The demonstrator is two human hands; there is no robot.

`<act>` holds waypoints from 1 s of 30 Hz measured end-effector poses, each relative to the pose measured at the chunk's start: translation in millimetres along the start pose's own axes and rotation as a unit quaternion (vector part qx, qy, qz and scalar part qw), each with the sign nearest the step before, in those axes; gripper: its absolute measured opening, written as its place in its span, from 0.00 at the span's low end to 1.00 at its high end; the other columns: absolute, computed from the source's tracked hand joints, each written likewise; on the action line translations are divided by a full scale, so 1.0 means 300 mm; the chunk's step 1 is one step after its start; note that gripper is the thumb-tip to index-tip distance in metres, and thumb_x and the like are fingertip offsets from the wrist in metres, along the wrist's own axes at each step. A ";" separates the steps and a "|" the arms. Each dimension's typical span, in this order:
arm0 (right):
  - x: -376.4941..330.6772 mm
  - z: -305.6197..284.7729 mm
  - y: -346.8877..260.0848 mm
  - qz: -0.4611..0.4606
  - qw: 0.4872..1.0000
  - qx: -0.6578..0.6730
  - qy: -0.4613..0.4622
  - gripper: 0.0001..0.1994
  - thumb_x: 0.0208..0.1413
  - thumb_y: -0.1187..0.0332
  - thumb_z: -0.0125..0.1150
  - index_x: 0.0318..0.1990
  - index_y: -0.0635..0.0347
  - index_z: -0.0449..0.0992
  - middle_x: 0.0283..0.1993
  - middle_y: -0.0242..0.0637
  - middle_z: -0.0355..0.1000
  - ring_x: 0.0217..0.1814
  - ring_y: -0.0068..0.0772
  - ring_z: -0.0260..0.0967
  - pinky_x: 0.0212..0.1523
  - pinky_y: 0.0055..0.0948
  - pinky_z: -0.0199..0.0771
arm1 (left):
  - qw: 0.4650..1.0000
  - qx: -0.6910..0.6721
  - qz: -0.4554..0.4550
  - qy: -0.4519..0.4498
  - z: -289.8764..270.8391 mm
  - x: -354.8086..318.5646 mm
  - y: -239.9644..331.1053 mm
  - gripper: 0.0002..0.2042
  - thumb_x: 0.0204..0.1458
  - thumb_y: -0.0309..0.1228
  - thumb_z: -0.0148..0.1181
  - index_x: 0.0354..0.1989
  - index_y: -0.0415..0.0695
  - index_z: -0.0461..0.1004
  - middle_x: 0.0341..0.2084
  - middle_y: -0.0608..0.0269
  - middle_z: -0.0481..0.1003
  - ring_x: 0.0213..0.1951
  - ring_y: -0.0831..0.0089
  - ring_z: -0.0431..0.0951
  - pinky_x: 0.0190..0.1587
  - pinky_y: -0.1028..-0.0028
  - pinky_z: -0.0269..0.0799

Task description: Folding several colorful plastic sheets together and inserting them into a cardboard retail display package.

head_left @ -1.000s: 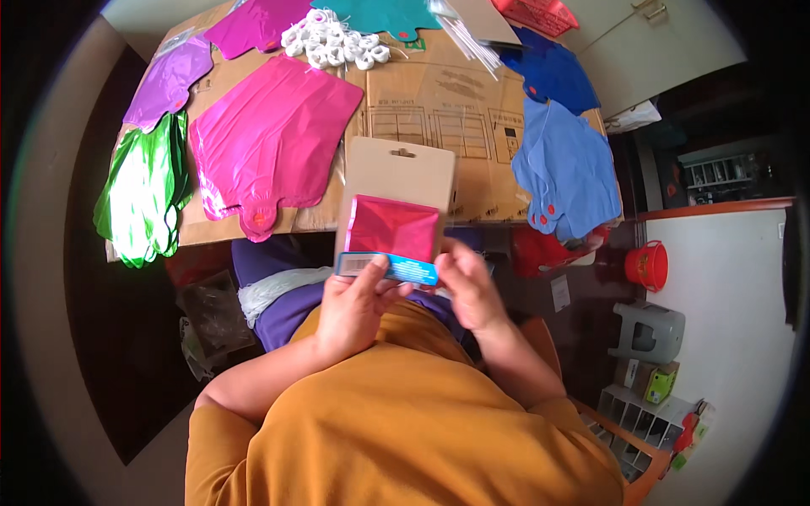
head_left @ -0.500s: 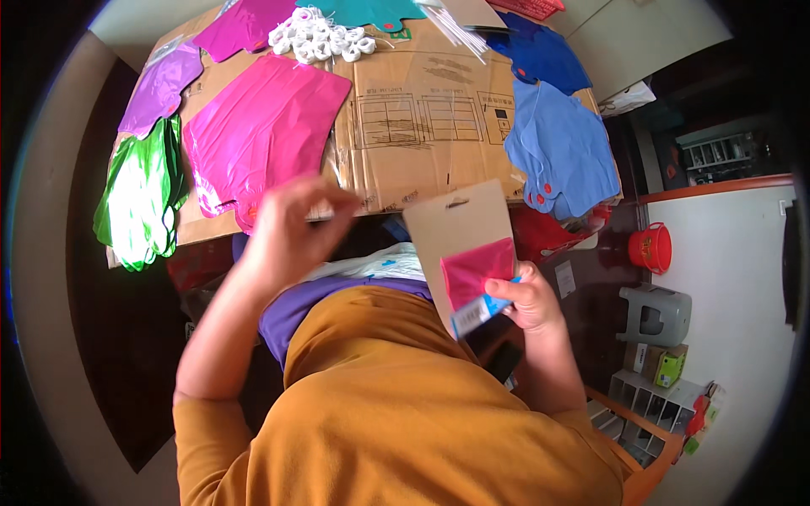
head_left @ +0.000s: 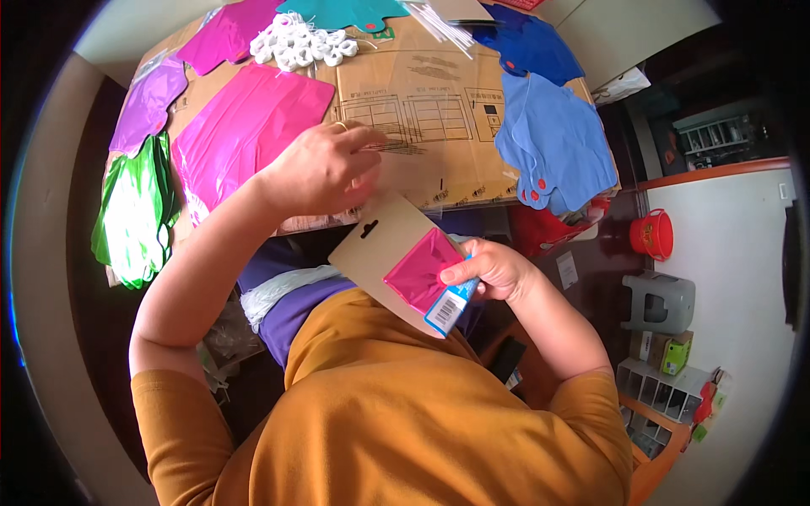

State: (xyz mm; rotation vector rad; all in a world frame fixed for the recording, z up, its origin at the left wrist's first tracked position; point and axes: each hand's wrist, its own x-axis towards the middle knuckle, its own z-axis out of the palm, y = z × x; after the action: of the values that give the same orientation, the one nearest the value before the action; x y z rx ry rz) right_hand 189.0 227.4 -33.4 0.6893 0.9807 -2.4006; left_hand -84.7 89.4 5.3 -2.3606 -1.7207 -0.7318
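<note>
My right hand (head_left: 498, 268) is closed on the lower end of a beige backing card (head_left: 363, 244), thumb on top. On the card lies a folded pink foil balloon (head_left: 422, 271), with a blue and white barcode label (head_left: 447, 312) at its lower end. The card tilts over my lap, its slotted end toward the table. My left hand (head_left: 325, 169) is over the table's front edge, fingers curled together. Clear plastic film (head_left: 409, 181) shows faintly beside its fingertips, above the card; its outline is hard to make out.
Cardboard (head_left: 456, 80) covers the table. Flat foil balloons lie round it: pink (head_left: 253, 118), green (head_left: 135, 215), purple (head_left: 150, 105), teal (head_left: 337, 13), dark blue (head_left: 536, 46), light blue (head_left: 557, 143). White string coils (head_left: 299, 42) and white sticks (head_left: 443, 29) lie at the back.
My left hand has moved up and right over the cardboard. The card in my right hand has swung left, its slotted end now close below the left hand.
</note>
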 end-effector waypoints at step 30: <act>0.035 0.108 0.072 -0.204 0.949 -0.097 0.222 0.08 0.51 0.66 0.66 0.36 0.58 0.79 0.27 0.25 0.73 0.21 0.10 0.61 0.18 0.14 0.58 | 0.994 0.019 0.104 -0.032 0.026 -0.071 0.094 0.08 0.39 0.23 0.59 0.26 0.31 0.72 0.41 0.43 0.74 0.44 0.49 0.78 0.50 0.58 0.75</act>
State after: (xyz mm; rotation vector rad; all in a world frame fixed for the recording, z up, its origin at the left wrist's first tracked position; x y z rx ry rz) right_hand 184.5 187.5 -30.5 1.0663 1.6632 -2.4847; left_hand -61.1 64.5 -6.2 -2.5119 -1.4660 -0.5918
